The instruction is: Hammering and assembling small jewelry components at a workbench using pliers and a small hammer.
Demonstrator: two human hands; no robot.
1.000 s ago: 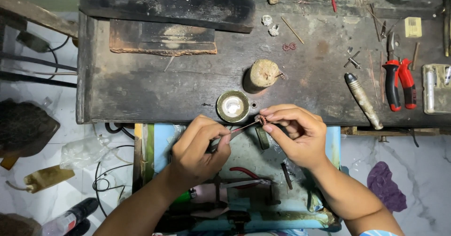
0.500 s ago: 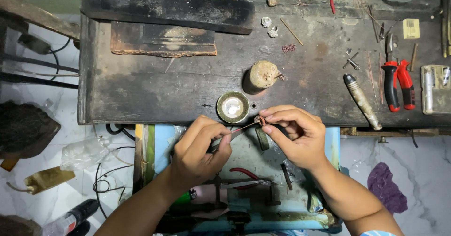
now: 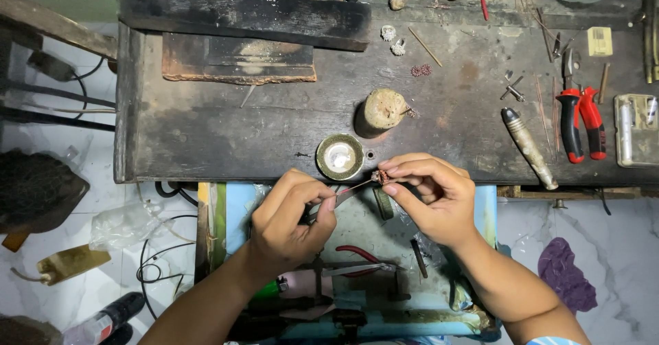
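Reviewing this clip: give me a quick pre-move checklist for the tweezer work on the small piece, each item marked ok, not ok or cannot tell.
1. Right hand pinches the small reddish piece between fingertips: ok.
2. Left hand grips the tweezers, tips aimed at the piece: ok.
3. Tweezer tips actually touching the piece: cannot tell, too small.
4. Work held just off the workbench edge, above the blue tray: ok.
5. Small round dish close to the piece, upright: ok.
6. Red-handled pliers lie apart, far right: ok.
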